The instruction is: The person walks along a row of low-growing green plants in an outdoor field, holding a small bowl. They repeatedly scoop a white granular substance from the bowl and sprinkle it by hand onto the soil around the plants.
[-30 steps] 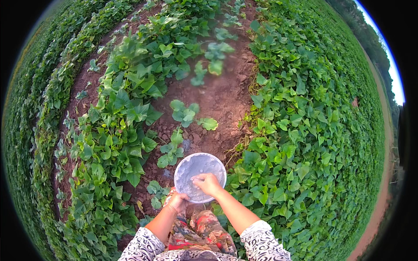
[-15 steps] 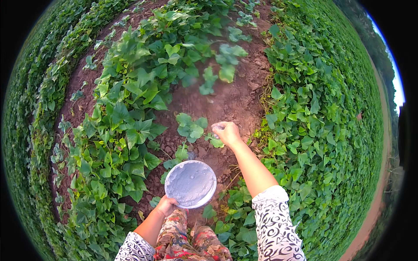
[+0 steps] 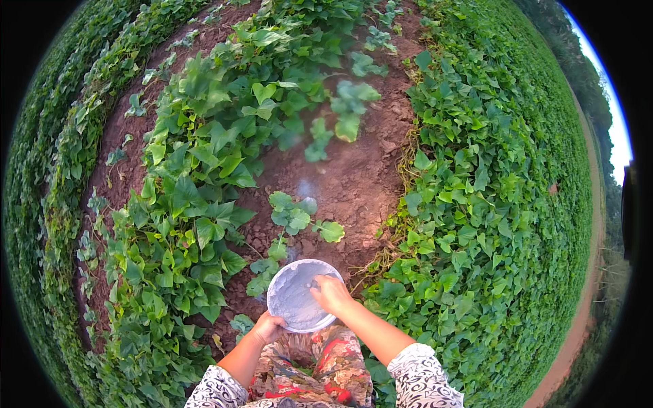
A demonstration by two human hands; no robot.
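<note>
My left hand (image 3: 268, 327) grips the near-left rim of a round white bowl (image 3: 270, 296), its thumb over the edge. Pale grey powder (image 3: 294, 300) lines the inside of the bowl, which tilts slightly. My right hand (image 3: 330, 295) reaches over the right rim with its fingers curled together in the powder; the fingertips are partly hidden. Just beyond the bowl grows a small leafy plant (image 3: 292, 216) with broad, lobed blue-green leaves. Beside it, a whitish spot of powder (image 3: 307, 202) shows, and a faint puff hangs above it.
Reddish-brown soil (image 3: 354, 180) runs ahead between dense rows of green vines (image 3: 197, 197) on the left and more vines (image 3: 490, 204) on the right. Further up the strip stand more lobed-leaf plants (image 3: 348, 109). A dirt track (image 3: 586, 272) borders the field at far right.
My right hand has come back from beside the small plant and down into the bowl. A pale puff and whitish spot now show by the plant. The bowl has shifted slightly right and nearer.
</note>
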